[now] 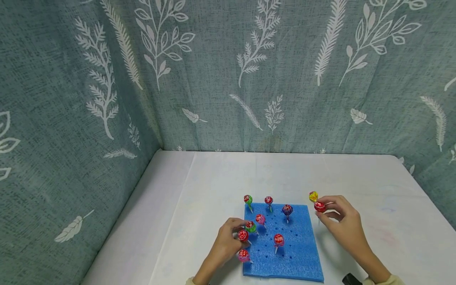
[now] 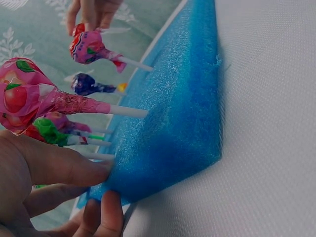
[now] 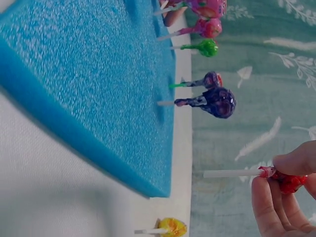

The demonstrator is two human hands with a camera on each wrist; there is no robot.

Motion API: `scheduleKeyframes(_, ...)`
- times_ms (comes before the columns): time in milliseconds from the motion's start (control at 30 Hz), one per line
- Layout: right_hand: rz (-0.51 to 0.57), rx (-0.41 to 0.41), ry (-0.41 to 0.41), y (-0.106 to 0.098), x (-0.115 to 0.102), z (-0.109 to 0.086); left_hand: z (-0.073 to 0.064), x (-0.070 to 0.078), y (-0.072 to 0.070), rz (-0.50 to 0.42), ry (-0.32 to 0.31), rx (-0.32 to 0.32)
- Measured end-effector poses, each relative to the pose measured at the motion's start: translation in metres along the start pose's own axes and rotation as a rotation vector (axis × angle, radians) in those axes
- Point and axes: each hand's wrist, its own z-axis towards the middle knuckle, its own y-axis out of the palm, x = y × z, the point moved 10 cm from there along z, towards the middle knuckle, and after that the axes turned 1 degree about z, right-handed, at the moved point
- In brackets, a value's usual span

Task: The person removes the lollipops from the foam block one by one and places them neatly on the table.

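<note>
My right hand (image 1: 338, 219) pinches a red-wrapped lollipop (image 1: 320, 206) in the air right of a blue foam board (image 1: 299, 261). In the right wrist view the white stick (image 3: 229, 173) points away from the thumb and fingers, clear of the board. My left hand (image 1: 228, 241) holds the board's left edge, thumb at the top and fingers against the side in the left wrist view. Close to it stand a green-and-red lollipop (image 1: 251, 227), a red lollipop (image 1: 243, 236) and a pink lollipop (image 1: 244, 255), sticks in the board.
Several more lollipops stand upright in the board, among them a dark purple one (image 1: 287, 210) and a red one (image 1: 279, 240). A yellow lollipop (image 1: 313, 196) is beyond my right hand, off the board. Small holes dot the foam. A leaf-patterned curtain (image 1: 221, 79) hangs behind the white table (image 1: 199, 190).
</note>
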Motion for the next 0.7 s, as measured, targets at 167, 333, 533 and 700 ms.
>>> scheduleKeyframes(167, -0.042, 0.002, 0.040, -0.004, 0.017, 0.001, 0.000, 0.000, 0.000, 0.006, 0.005, 0.000)
scheduleKeyframes(333, -0.060, 0.027, 0.039, -0.010, 0.023, 0.003, 0.000, 0.001, 0.000, 0.006, 0.001, -0.002)
scheduleKeyframes(533, -0.034, 0.043, 0.070, -0.014, -0.005, 0.009, 0.000, 0.000, -0.001, 0.026, -0.008, 0.002)
scheduleKeyframes(700, -0.057, 0.035, 0.042, -0.017, 0.033, 0.007, 0.000, 0.000, -0.001, 0.035, -0.009, 0.005)
